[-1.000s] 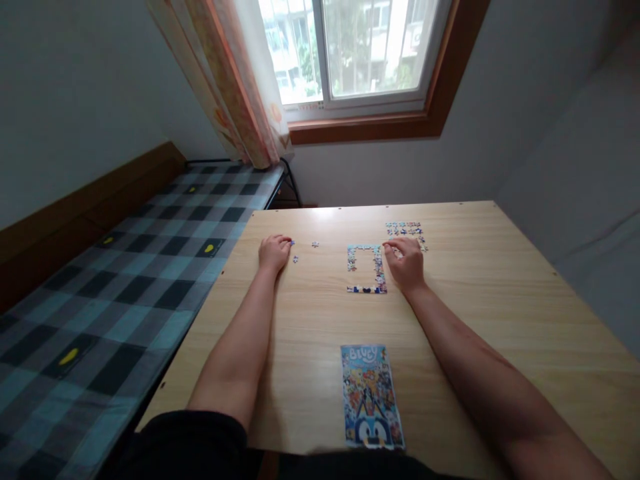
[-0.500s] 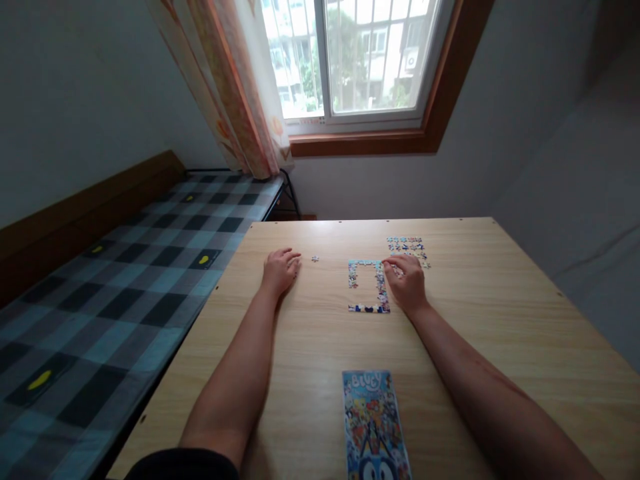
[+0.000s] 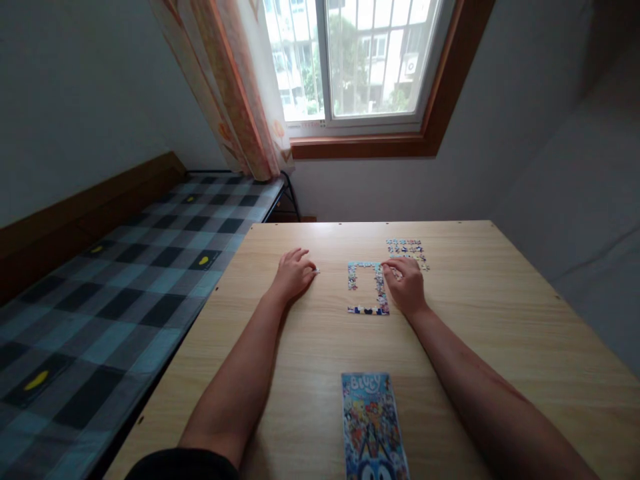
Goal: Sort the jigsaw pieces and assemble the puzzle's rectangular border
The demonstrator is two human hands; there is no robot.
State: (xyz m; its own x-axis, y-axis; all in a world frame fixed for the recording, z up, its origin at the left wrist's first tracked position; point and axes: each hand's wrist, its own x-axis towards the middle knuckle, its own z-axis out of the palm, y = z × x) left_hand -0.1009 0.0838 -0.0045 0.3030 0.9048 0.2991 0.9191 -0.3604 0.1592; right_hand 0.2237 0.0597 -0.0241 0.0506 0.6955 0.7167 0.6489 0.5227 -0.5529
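Observation:
A single jigsaw puzzle piece [image 3: 316, 271] pokes out from the fingertips of my left hand [image 3: 294, 276], which pinches it just above or on the tabletop, left of the puzzle. My right hand [image 3: 407, 287] rests at the upper right corner of the partly joined jigsaw puzzle [image 3: 368, 311]. Its thumb and forefinger are pressed together there, and whatever lies between them is hidden. The puzzle is a rectangular border with an open middle and a gap along its lower left side. Beyond my right hand, loose puzzle pieces [image 3: 404, 245] lie in rows, partly covered by the fingers.
A picture box or sheet [image 3: 375, 427] marked "Bluey" lies on the wooden table [image 3: 300, 347] close to me. To the left stands a bed [image 3: 115, 280] with a checked cover. A window [image 3: 373, 60] with a curtain [image 3: 235, 87] is beyond the table.
My left hand has moved right and closed on the loose puzzle piece, drawing it slightly nearer to me. My right hand stays at the puzzle's corner.

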